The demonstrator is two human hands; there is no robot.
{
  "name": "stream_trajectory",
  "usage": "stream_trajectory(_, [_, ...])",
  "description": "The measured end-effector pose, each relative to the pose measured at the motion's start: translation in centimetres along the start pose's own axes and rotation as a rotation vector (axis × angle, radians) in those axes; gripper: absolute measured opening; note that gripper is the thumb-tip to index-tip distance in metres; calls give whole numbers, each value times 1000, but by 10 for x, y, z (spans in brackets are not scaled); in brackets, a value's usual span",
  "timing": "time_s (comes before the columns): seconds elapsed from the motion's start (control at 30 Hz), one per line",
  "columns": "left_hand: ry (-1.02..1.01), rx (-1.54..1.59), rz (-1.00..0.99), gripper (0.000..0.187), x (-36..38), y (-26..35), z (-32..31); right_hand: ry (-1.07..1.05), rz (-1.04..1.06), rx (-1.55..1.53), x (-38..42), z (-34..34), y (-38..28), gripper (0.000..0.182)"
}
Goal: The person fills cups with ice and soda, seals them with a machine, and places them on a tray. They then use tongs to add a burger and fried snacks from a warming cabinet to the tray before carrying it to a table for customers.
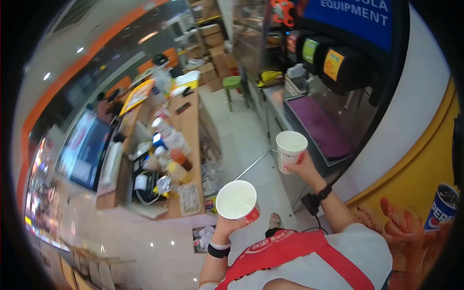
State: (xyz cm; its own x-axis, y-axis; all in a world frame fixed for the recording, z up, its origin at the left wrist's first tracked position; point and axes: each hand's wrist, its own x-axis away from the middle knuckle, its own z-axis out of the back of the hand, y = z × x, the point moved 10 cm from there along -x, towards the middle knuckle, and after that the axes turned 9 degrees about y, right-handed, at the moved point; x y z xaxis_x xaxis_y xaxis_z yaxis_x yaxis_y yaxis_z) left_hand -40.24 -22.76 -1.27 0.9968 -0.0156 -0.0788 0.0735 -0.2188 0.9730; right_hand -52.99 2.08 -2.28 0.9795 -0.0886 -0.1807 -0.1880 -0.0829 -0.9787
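My left hand (229, 226) is closed around a white and red paper cup (237, 200), low in front of the red apron (285, 249). Its open top faces up and pale contents show inside. Farther forward and to the right, my right hand (306, 169) grips a second paper cup (286, 157), upright and with a similarly pale inside. That cup is near the front edge of the drink dispenser's counter. Both cups are held in the air over the floor, apart from each other.
To the right stands a drink dispenser (341, 67) with a purple mat (319, 126) below its spouts. A wooden counter (192, 140) at left carries bottles, a phone (183, 108) and clutter. A green stool (232, 82) and cardboard boxes (210, 36) stand at the aisle's far end.
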Motion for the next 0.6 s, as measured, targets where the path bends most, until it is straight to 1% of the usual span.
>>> stream_trajectory(0.03, [-41,5,14,81,-19,-6,-4,59,30,7,-14,7,-4,73])
stream_trajectory(0.07, [-33,-14,4,81,-39,-9,-2,97,36,14,-30,12,-1,73])
stream_trajectory(0.13, [-29,-21,-1,82,-80,-9,-4,282,108,52,-64,36,0,74])
stream_trajectory(0.17, [-61,-14,8,82,-98,-7,-8,313,110,64,-78,43,-1,74])
stream_trajectory(0.23, [-135,37,23,82,-137,-4,-17,572,282,189,-100,74,-23,74])
stream_trajectory(0.27, [-148,26,-1,81,-155,-7,-18,725,364,346,-104,87,-40,74])
stream_trajectory(0.3, [-172,38,9,81,-171,-10,-24,747,364,365,-116,95,-43,74])
stream_trajectory(0.37, [-209,71,61,79,-198,-18,-33,986,394,367,-123,122,-52,71])
stream_trajectory(0.4, [-225,82,69,79,-211,-20,-38,958,419,264,-129,125,-63,69])
stream_trajectory(0.47, [-357,15,86,76,-236,-26,-55,1002,413,305,-133,128,-68,69])
stream_trajectory(0.57, [-461,-3,112,74,-279,-37,-71,1077,398,375,-130,129,-65,66])
stream_trajectory(0.6, [-493,43,151,74,-290,-39,-77,1063,393,306,-131,129,-61,65])
